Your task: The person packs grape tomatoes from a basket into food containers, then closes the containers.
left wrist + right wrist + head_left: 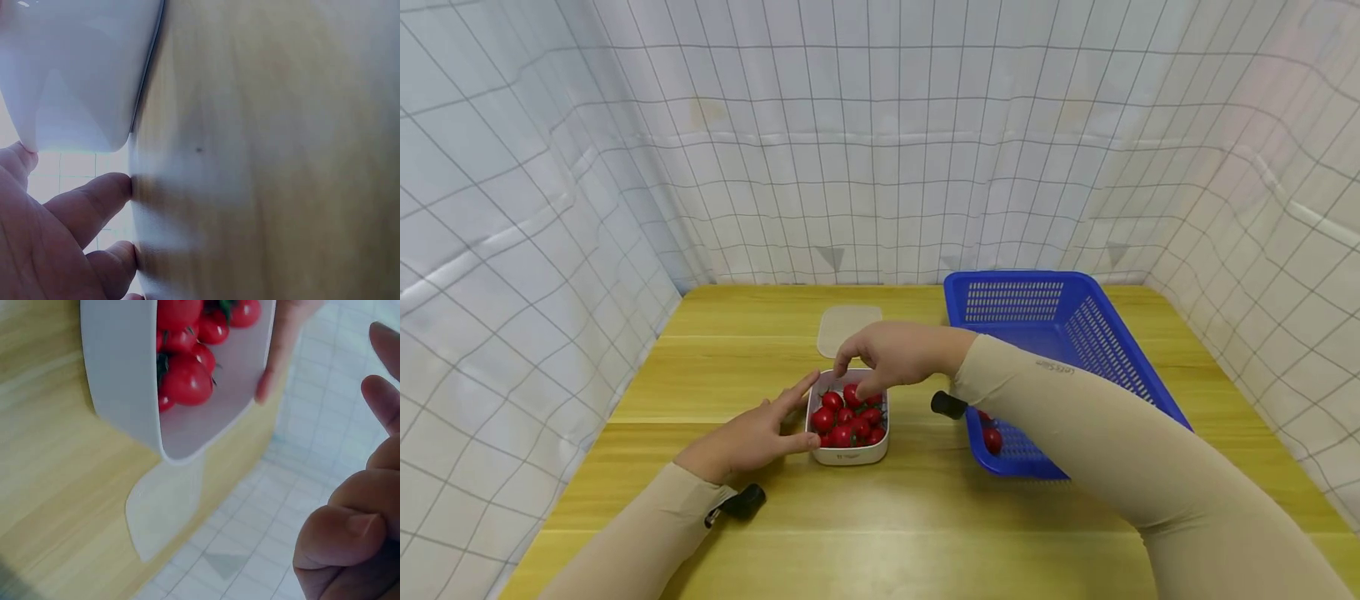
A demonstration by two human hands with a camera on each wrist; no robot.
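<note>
A small white container (850,456) holds several red cherry tomatoes (842,435), some with green stems. My left hand (760,435) lies at its left side, thumb at the near rim and forefinger stretched along the far left corner. Other left fingers (94,203) touch the table beside the container in the left wrist view. Above the container's far right part is my right hand (898,354), fingers loosely bent over the tomatoes. In the right wrist view the right thumb (340,540) and fingers stand apart with nothing between them.
A blue plastic basket (1131,354) stands on the right of the wooden table (715,358), partly behind my right sleeve, with red tomatoes (992,440) in its near left corner. A pale flat lid (842,327) lies behind the container. White grid-patterned curtains (880,167) surround the table's back and sides.
</note>
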